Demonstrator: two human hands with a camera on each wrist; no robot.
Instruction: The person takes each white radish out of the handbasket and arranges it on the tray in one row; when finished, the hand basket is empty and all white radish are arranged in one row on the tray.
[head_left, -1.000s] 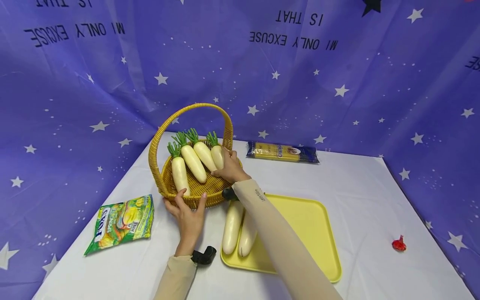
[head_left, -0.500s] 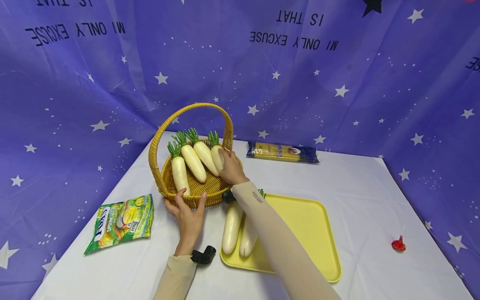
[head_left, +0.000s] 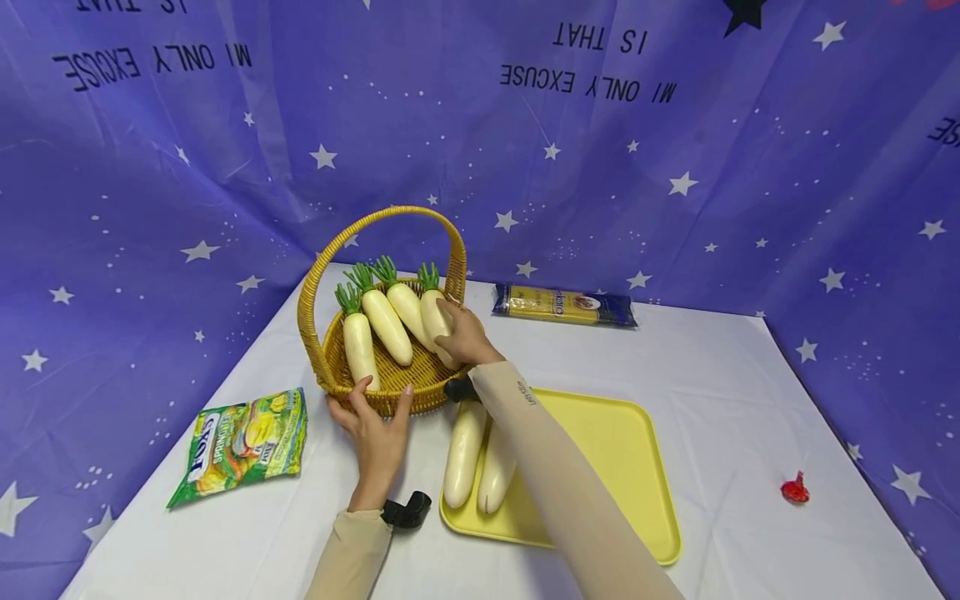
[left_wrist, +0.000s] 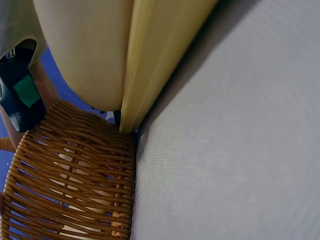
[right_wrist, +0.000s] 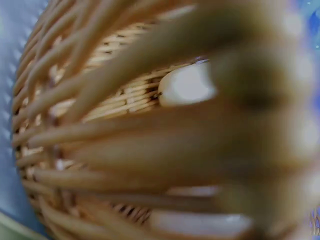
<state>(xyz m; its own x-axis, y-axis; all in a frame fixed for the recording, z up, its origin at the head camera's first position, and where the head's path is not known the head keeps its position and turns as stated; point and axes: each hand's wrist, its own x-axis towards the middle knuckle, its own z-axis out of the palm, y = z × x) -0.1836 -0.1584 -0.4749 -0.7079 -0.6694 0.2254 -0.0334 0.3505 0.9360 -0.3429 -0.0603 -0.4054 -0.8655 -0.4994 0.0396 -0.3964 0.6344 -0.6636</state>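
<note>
One radish between the curled fingers and thumb of the right hand, gripped about its middle, green top clear of the hand and pointing to the far side, lower end showing below the thumb. Closed down to roughly the radish's thickness; cannot tell whether raised off the basket's floor or resting on it. Inside the basket, on the right side.

Against the near wall and rim of the same basket, the left hand, thumb and fingers spread, touching but curled round nothing. Also in the basket, left of the held one, three more radishes in a slanting row, tops to the back. From the right wrist, mostly blurred weave, with a pale rounded end seen through a gap.

Nearer and to the right, partly beneath the right sleeve, a yellow tray, with two radishes side by side along its left edge, upper ends hidden. Left of the basket, a green bag; behind and to the right, a long pack. Far right on the white cloth, well apart, something small and red. All round, a starry purple backdrop.
</note>
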